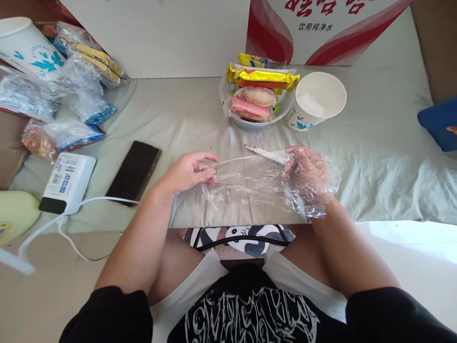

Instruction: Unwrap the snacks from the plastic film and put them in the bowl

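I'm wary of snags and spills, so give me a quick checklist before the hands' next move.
1. Left hand on the clear plastic: ok, pinched at one end.
2. Right hand free of plastic: not ok, it is bunched there.
3. Right hand gripping the slim white-handled tool: cannot tell.
4. Paper cup upright: ok, beside the bowl.
5. Phone unobstructed: not ok, the white cable passes across its near end.
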Motion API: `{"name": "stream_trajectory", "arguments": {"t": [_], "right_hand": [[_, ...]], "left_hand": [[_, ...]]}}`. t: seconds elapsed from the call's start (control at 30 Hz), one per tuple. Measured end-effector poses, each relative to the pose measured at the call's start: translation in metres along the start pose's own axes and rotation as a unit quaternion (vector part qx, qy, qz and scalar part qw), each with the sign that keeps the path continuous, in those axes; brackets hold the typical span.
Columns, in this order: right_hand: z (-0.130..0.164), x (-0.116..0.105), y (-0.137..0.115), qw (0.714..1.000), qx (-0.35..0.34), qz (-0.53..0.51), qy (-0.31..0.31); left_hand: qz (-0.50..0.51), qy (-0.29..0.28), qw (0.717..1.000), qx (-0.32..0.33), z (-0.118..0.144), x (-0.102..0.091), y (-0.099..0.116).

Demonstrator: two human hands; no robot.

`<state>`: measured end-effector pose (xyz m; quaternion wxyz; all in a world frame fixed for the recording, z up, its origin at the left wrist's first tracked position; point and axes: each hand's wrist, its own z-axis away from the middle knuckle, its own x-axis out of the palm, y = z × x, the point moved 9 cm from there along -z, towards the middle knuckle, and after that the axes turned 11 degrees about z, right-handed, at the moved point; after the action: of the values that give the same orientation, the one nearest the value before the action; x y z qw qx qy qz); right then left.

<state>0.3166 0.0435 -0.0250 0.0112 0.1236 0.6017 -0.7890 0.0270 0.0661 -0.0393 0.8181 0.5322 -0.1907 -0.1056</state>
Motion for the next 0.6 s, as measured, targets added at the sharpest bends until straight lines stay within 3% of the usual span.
{"name": "stream_trajectory", "arguments": {"t": [0.17,0.3,0.4,0.5,0.6], "right_hand": [[0.000,-0.004,0.001,1.000,0.022,-0.001,0.015],[-0.001,-0.007,0.003,0.999,0.028,-0.003,0.029],[-0.002,-0.012,0.009,0.998,0.053,-0.019,0.041],[-0.004,-0.008,0.012,0.996,0.065,-0.056,0.004],[-0.006,-0.006,0.010,0.994,0.050,-0.092,-0.033]], "left_hand": [[0.062,0.072,0.985,0.141,0.001,-0.017,0.019],[0.049,0.091,0.984,0.144,0.001,-0.020,0.020],[0.100,0.089,0.972,0.194,0.005,-0.023,0.030],[0.178,0.088,0.953,0.228,0.009,-0.029,0.039],[0.208,0.108,0.952,0.198,0.007,-0.036,0.037]]}}
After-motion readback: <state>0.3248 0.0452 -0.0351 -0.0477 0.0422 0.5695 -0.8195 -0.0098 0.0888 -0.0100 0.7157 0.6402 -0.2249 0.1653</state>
